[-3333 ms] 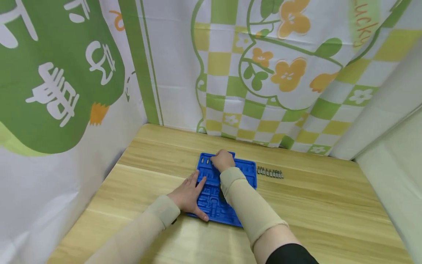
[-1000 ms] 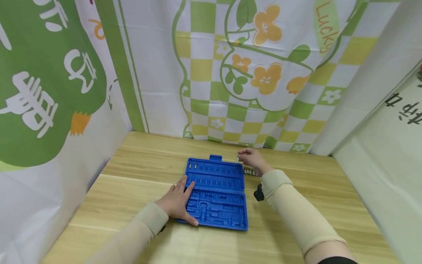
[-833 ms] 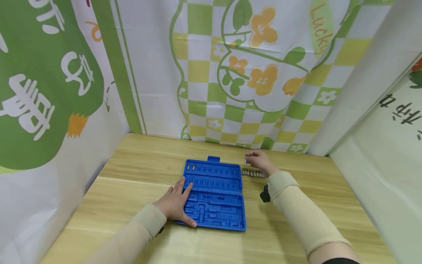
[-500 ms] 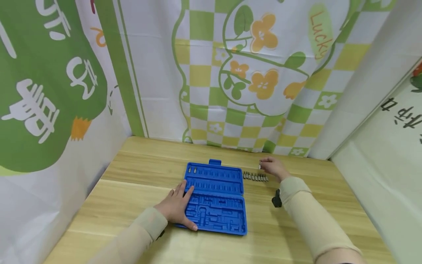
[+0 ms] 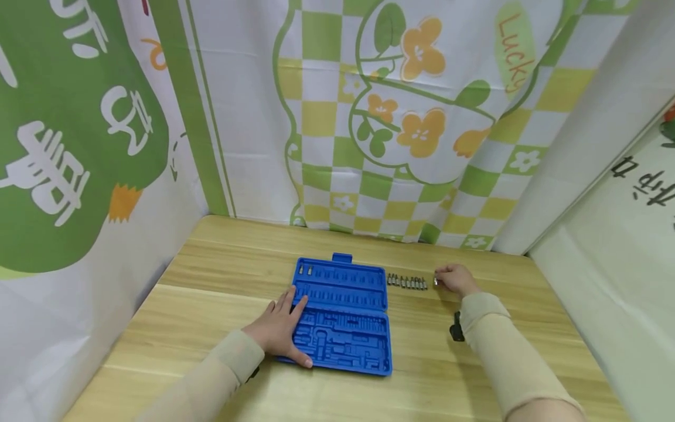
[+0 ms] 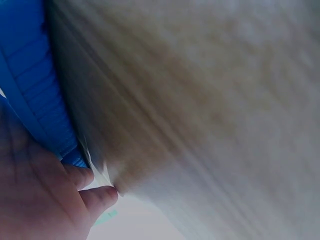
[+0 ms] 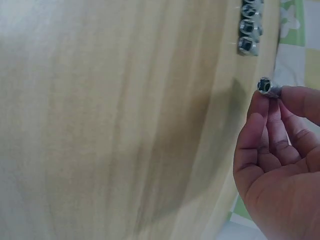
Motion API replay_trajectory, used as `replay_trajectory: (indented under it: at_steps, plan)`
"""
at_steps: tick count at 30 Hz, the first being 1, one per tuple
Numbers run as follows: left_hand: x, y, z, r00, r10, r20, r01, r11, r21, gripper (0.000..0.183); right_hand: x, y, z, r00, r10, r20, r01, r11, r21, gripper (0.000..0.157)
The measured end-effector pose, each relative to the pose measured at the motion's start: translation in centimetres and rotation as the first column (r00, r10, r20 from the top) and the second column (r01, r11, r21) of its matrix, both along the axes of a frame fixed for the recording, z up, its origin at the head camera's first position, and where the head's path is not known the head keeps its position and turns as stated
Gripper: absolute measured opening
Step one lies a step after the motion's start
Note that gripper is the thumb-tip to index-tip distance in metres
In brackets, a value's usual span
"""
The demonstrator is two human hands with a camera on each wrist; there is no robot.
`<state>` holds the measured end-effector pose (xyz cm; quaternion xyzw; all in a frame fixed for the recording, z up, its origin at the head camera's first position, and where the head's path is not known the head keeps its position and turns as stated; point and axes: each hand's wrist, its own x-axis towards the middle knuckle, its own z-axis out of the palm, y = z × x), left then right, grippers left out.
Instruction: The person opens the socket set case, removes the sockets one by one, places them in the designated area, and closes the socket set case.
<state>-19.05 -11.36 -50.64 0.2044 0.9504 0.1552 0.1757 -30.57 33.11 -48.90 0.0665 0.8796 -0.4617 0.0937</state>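
My right hand (image 5: 457,280) pinches a small silver bit socket (image 7: 267,87) between thumb and fingertips. Its square-holed end faces the camera in the right wrist view. It is just past the right end of a row of several similar bit sockets (image 5: 407,282) on the table; whether it touches the wood I cannot tell. My left hand (image 5: 278,329) rests with fingers spread on the left edge of an open blue plastic case (image 5: 348,343). Two bit sockets (image 5: 309,271) sit in the case's upper left slots.
The wooden table (image 5: 211,293) runs back to a hanging printed cloth (image 5: 327,140). White side walls stand left and right. The case's latch tab (image 5: 342,257) sticks out at its far edge.
My right hand has left the case's upper part and travelled right past the row, carrying the bit socket, then lowered toward the table. My left hand stays on the case's left edge.
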Motion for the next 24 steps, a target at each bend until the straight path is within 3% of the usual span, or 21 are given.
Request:
replay_trajectory:
  at_steps: [6, 10, 15, 24]
  plan:
    - [0.0, 0.0, -0.2, 1.0, 0.009, 0.005, -0.009, 1.0, -0.019, 0.143, -0.1, -0.3, -0.3, 0.999, 0.026, 0.032, -0.03, 0.993, 0.116, 0.025]
    - [0.0, -0.1, -0.3, 1.0, 0.014, 0.009, -0.014, 1.0, -0.015, 0.143, -0.3, -0.3, -1.0, 0.998, 0.02, 0.063, -0.026, 0.994, 0.102, 0.024]
    - [-0.2, 0.0, -0.5, 1.0, 0.02, 0.006, -0.02, 1.0, -0.01, 0.143, -1.0, 0.4, -2.1, 0.997, 0.071, 0.026, -0.073, 0.992, 0.107, 0.02]
    - [-0.2, 0.1, -0.2, 1.0, 0.02, 0.01, -0.02, 1.0, -0.016, 0.143, -0.4, -1.1, -0.9, 0.997, 0.071, 0.031, -0.077, 0.969, 0.233, 0.029]
